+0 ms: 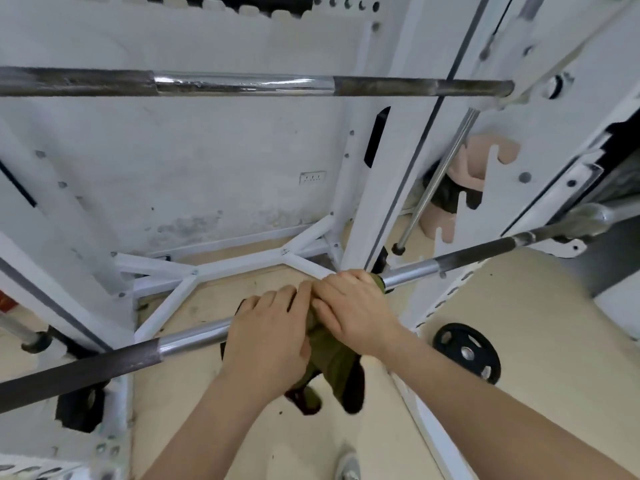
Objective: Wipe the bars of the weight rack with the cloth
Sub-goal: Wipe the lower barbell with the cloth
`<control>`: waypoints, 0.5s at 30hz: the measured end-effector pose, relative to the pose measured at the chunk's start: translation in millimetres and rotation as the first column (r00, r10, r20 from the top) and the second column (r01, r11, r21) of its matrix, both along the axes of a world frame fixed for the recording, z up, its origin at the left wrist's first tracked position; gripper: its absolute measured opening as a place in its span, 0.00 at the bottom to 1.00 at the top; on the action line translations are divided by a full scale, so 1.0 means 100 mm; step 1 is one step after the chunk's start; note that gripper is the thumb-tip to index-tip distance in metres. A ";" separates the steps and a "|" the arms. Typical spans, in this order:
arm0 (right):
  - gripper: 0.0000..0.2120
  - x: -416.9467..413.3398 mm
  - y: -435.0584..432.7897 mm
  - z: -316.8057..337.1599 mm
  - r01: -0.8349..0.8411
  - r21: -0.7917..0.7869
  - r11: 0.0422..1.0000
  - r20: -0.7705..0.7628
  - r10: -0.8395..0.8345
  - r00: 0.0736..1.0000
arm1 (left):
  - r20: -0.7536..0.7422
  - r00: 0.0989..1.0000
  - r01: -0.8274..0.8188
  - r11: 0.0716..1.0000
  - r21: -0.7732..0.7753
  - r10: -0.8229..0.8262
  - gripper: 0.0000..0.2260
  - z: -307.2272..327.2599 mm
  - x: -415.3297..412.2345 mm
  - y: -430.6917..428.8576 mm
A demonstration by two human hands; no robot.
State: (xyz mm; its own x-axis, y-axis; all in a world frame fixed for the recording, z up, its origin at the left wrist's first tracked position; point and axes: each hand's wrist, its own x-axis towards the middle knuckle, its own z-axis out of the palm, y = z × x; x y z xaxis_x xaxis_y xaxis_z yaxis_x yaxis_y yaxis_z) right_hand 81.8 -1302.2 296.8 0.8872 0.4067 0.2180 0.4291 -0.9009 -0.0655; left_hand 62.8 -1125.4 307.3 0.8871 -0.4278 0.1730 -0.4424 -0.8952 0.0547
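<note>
A long barbell bar [412,277] crosses the white weight rack [377,188] diagonally, low at the left, higher at the right. An olive-green cloth [330,358] is draped over its chrome middle and hangs down below it. My left hand [268,336] and my right hand [353,308] sit side by side on the bar, both curled over the cloth and gripping it around the bar. A second bar [242,83], with a chrome centre and dark knurled ends, lies horizontally higher up in the rack.
A black weight plate [467,351] lies on the beige floor to the right. White base struts [221,268] spread across the floor behind the bar. A chrome rod [433,181] leans by the right upright. A shoe [348,465] shows at the bottom.
</note>
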 end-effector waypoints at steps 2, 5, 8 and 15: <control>0.17 0.02 -0.36 -0.05 0.047 -0.022 0.999 0.003 -0.047 0.999 | 0.022 1.000 0.013 0.999 0.047 -0.015 0.31 -0.13 0.01 -0.17; 0.18 0.10 -0.82 -0.05 0.103 -0.017 0.995 0.047 -0.102 0.994 | 0.093 0.995 0.043 0.998 0.035 -0.046 0.29 -0.20 0.05 -0.55; 0.19 0.19 -1.36 -0.07 0.138 -0.006 0.990 0.097 -0.137 0.986 | 0.136 0.990 0.046 0.998 0.032 -0.050 0.29 -0.21 0.17 -1.06; 0.25 0.45 -2.78 -0.10 0.138 -0.017 0.990 0.221 -0.131 0.966 | 0.128 0.991 0.027 0.997 0.075 -0.036 0.34 -0.29 0.47 -2.49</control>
